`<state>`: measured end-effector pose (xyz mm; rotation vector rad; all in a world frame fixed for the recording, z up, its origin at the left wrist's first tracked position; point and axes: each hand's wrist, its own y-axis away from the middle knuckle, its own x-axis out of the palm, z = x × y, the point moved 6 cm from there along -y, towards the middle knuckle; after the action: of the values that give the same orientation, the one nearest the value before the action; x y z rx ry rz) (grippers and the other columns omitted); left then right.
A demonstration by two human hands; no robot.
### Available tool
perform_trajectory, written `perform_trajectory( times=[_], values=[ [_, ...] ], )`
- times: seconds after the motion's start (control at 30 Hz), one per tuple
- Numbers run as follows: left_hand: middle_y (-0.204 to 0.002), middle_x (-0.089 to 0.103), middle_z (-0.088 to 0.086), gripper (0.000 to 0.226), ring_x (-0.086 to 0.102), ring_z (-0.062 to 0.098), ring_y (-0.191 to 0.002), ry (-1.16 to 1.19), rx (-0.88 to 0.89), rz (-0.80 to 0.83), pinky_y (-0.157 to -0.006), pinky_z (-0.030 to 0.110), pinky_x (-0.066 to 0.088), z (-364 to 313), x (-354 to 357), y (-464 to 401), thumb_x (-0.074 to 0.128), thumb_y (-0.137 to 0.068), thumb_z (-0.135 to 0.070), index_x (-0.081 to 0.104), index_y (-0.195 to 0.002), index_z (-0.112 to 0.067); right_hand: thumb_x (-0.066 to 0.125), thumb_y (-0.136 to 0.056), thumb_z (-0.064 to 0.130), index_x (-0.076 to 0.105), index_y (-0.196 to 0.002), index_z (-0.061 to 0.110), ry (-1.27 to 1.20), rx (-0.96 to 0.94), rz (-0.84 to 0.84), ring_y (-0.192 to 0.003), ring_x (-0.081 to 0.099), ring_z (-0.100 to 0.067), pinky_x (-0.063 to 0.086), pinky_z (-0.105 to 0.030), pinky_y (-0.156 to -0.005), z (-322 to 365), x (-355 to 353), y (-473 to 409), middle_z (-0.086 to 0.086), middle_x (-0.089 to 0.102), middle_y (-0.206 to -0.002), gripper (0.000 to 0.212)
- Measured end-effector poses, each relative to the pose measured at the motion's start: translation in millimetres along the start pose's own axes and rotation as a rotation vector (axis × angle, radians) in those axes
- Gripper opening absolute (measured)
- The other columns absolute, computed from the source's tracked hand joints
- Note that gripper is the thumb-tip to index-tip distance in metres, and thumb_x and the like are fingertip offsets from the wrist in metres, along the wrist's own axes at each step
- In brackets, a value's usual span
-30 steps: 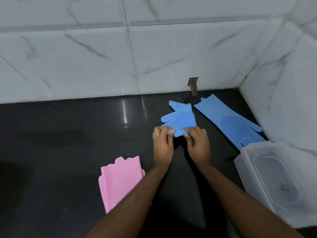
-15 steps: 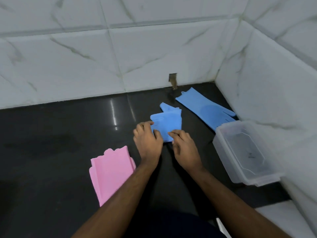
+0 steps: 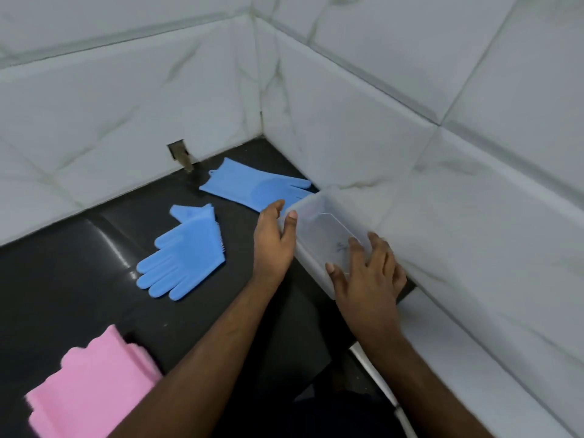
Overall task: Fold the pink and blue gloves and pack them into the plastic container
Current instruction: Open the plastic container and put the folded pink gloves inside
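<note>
Both hands (image 3: 273, 238) (image 3: 368, 276), fingers loosely spread, flank the clear rectangular plastic container (image 3: 311, 260).

Bare forearms, no sleeves; left hand (image 3: 274, 241) and right hand (image 3: 368, 273) ungloved

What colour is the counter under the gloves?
Glossy black counter, clearest in the head view.

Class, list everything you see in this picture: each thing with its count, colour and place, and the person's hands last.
folded blue glove: 1, blue, mid counter
flat blue glove: 1, blue, by back wall
pink gloves: folded stack, count unclear, pink, near left
container: 1, clear plastic, by right wall, empty
counter: 1, black
walls: white marbled tile, forming a corner
left hand: at container's far left edge
right hand: over container's near end
</note>
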<state>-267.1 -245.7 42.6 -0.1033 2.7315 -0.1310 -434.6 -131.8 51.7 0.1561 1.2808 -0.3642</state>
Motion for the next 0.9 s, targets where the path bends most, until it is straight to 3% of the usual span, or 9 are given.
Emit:
perform_trajectory(
  times=[0.07, 0.13, 0.27, 0.37, 0.47, 0.6, 0.67, 0.77, 0.9],
  values=[
    [-0.145, 0.057, 0.000, 0.049, 0.053, 0.014, -0.133, 0.045, -0.083, 0.074, -0.114, 0.036, 0.044, 2, 9, -6, 0.052, -0.107, -0.043, 0.052, -0.147, -0.015, 0.031, -0.099, 0.065, 0.030, -0.157, 0.022, -0.099, 0.060, 0.083, -0.156, 0.001, -0.032, 0.020, -0.057, -0.119, -10, 8, 5, -0.012, 0.008, -0.168, 0.073],
    [-0.142, 0.059, 0.001, 0.048, 0.055, 0.016, -0.130, 0.073, -0.142, 0.071, -0.113, 0.040, 0.045, 5, 7, -7, 0.053, -0.106, -0.043, 0.055, -0.144, -0.014, 0.032, -0.098, 0.064, 0.027, -0.158, 0.019, -0.241, 0.046, 0.126, -0.156, -0.010, -0.029, 0.021, -0.056, -0.122, -6, 13, 6, -0.011, 0.001, -0.169, 0.075],
    [-0.123, 0.066, 0.002, 0.037, 0.065, 0.016, -0.111, 0.012, -0.198, 0.045, -0.101, 0.044, 0.054, 18, -17, 2, 0.056, -0.104, -0.042, 0.065, -0.128, -0.016, 0.048, -0.102, 0.049, 0.045, -0.149, 0.016, -0.334, -0.033, 0.083, -0.154, 0.013, -0.031, 0.028, -0.054, -0.121, 12, 15, 0, -0.014, 0.019, -0.164, 0.058],
    [-0.107, 0.072, -0.006, 0.031, 0.069, 0.009, -0.096, -0.012, -0.246, -0.002, -0.089, 0.038, 0.060, 35, -50, 19, 0.057, -0.103, -0.041, 0.070, -0.120, -0.019, 0.054, -0.101, 0.041, 0.053, -0.142, 0.015, -0.387, -0.107, 0.042, -0.152, 0.020, -0.028, 0.029, -0.049, -0.122, 27, 17, -2, -0.012, 0.027, -0.161, 0.049],
    [-0.098, 0.072, -0.012, 0.024, 0.067, 0.003, -0.089, 0.013, -0.317, -0.105, -0.079, 0.028, 0.055, 55, -86, 48, 0.059, -0.102, -0.041, 0.069, -0.114, -0.023, 0.057, -0.101, 0.036, 0.048, -0.145, 0.020, -0.503, -0.120, 0.068, -0.153, 0.018, -0.023, 0.029, -0.043, -0.121, 43, 24, -4, -0.005, 0.021, -0.162, 0.047],
    [-0.093, 0.072, -0.013, 0.015, 0.067, -0.006, -0.081, 0.040, -0.399, -0.218, -0.065, 0.012, 0.047, 73, -126, 86, 0.062, -0.100, -0.043, 0.062, -0.109, -0.031, 0.060, -0.101, 0.028, 0.042, -0.146, 0.017, -0.647, -0.144, 0.088, -0.137, 0.043, -0.018, 0.040, -0.031, -0.110, 72, 31, -6, -0.004, 0.034, -0.151, 0.050],
    [-0.098, 0.073, -0.011, 0.014, 0.068, -0.002, -0.084, 0.038, -0.422, -0.281, -0.070, 0.019, 0.050, 77, -144, 102, 0.062, -0.101, -0.042, 0.058, -0.109, -0.032, 0.061, -0.100, 0.027, 0.043, -0.144, 0.015, -0.683, -0.145, 0.131, -0.126, 0.051, -0.016, 0.042, -0.026, -0.102, 86, 37, -9, -0.004, 0.046, -0.142, 0.049],
    [-0.107, 0.071, -0.010, 0.023, 0.070, 0.008, -0.096, 0.062, -0.450, -0.346, -0.084, 0.035, 0.059, 80, -161, 119, 0.062, -0.101, -0.041, 0.050, -0.117, -0.030, 0.061, -0.101, 0.034, 0.045, -0.144, 0.020, -0.803, -0.025, 0.276, -0.122, 0.059, -0.018, 0.052, -0.039, -0.103, 100, 52, -16, 0.000, 0.058, -0.135, 0.048],
    [-0.122, 0.062, -0.009, 0.051, 0.065, 0.008, -0.111, 0.053, -0.389, -0.368, -0.099, 0.042, 0.057, 72, -173, 128, 0.066, -0.098, -0.044, 0.042, -0.140, -0.031, 0.061, -0.100, 0.040, 0.061, -0.118, 0.035, -0.990, 0.094, 0.362, -0.106, 0.069, -0.015, 0.061, -0.045, -0.088, 105, 64, -17, 0.007, 0.068, -0.114, 0.019]
  ],
)
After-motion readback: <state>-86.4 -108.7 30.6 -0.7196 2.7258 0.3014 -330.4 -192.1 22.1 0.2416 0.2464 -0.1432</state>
